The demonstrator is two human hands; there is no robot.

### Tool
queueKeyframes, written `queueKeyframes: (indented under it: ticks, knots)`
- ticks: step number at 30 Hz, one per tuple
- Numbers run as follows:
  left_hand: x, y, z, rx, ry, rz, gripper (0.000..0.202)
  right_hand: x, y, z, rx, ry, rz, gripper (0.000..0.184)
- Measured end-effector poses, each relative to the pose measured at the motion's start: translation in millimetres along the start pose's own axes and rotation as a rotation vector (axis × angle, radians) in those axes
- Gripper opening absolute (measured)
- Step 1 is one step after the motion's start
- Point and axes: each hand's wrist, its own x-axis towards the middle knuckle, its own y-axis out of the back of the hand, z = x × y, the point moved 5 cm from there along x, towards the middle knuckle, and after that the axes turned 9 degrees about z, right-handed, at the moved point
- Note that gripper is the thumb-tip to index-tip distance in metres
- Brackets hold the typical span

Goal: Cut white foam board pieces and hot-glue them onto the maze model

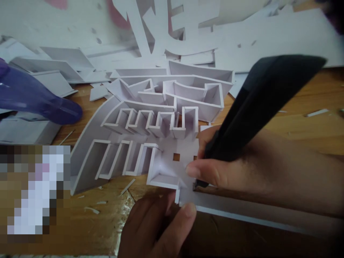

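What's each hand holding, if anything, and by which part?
Right hand: black tool, gripped near its lower end. Left hand: thumb at the near edge of the white model; whether it grips can't be told.

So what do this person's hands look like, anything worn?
The left hand and the right hand are both bare: no glove, ring or watch shows on the parts in view. No sleeve can be made out, though the right edge is dark.
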Motion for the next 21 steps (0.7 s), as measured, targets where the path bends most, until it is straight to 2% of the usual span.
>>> queueKeyframes:
  ticks: [8, 14, 21]
  knots:
    - [6, -4.2, 2, -0.062, -0.065, -0.007, 0.056, 0, 5, -10, -0.069, 0.033, -0.019, 0.035]
    - [7, -2.1, 6, -0.12, -0.052, 0.02, 0.054, -7, 12, -28, 0.013, 0.036, 0.004, 0.022]
    - [7, -0.6, 9, -0.171, -0.015, 0.041, 0.065, -17, 24, -58, -0.045, 0.001, 0.074, 0.036]
